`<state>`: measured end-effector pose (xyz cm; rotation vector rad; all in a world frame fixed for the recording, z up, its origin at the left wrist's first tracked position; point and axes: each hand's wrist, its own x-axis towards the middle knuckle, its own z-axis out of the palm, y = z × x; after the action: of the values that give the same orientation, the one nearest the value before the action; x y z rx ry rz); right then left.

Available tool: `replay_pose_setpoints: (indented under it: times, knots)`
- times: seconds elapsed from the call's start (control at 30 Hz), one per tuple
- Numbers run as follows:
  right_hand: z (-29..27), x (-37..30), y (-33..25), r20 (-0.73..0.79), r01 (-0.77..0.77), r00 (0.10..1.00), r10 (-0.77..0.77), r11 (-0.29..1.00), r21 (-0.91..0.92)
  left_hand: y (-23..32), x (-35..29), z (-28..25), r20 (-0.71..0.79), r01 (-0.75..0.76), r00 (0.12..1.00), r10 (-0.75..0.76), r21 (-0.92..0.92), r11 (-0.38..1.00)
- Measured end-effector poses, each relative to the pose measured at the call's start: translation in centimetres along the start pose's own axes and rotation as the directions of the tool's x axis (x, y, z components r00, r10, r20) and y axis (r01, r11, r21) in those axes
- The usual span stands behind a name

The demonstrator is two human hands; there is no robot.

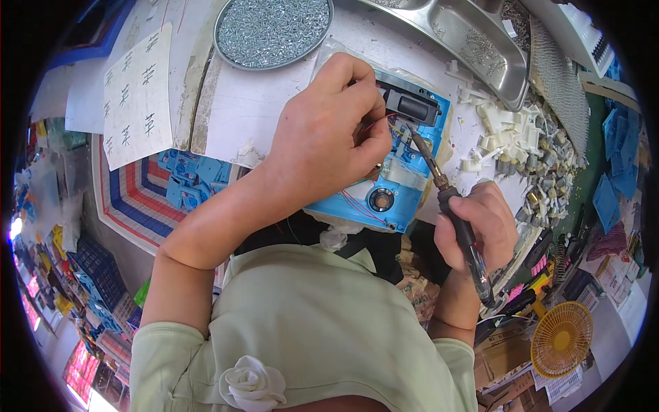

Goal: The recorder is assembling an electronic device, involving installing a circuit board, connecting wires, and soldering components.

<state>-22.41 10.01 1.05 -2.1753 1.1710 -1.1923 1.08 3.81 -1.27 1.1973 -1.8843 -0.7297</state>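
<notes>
A blue plastic housing [412, 200] lies in front of me with a black box-shaped part [410, 106], a round speaker-like part [380, 200] and thin red wires [351, 200]. Over its left part, my left hand [329, 130] is closed in a pinch, and a thin wire [371, 126] shows between the fingers. The fingertips are partly hidden by the hand itself. My right hand [484, 230] grips a soldering iron [465, 237] by its black handle. The iron's tip points up and left, close to the wiring beside the black part; whether it touches cannot be made out.
A round metal dish of small screws [271, 34] stands beyond my left hand. At the far right are a steel compartment tray [480, 58], white plastic parts [504, 130] and small metal motors [549, 154]. Blue pieces [195, 180] fill a striped bag; a yellow fan [561, 340] sits lower right.
</notes>
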Motion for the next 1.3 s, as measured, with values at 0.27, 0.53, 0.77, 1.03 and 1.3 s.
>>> replay_pose_setpoints:
  times: [0.27, 0.53, 0.77, 1.03, 1.3]
  knots:
    - [0.1, 0.5, 0.3, 0.033, -0.008, 0.999, 0.008, 1.0, -0.008, 0.0, -0.2, 0.3, -0.029, -0.006, 1.0, 0.007, 0.038, 0.999]
    - [0.5, 0.9, 0.7, 0.049, 0.004, 0.999, -0.002, 0.999, -0.038, -0.4, -0.2, 0.6, -0.088, -0.079, 0.992, 0.084, 0.065, 0.995]
    - [0.8, 1.0, 0.7, 0.027, 0.02, 0.999, -0.019, 0.999, -0.027, -0.2, -0.3, 0.4, -0.062, -0.054, 0.996, 0.059, 0.085, 0.995]
    - [0.7, 1.2, 0.6, 0.043, 0.004, 0.999, -0.002, 1.0, -0.029, -0.2, -0.3, 0.5, -0.072, -0.054, 0.995, 0.062, 0.117, 0.992]
    - [0.5, 1.1, 0.6, 0.048, -0.016, 0.999, 0.018, 0.999, -0.038, -0.2, -0.4, 0.7, -0.084, -0.047, 0.995, 0.058, 0.131, 0.99]
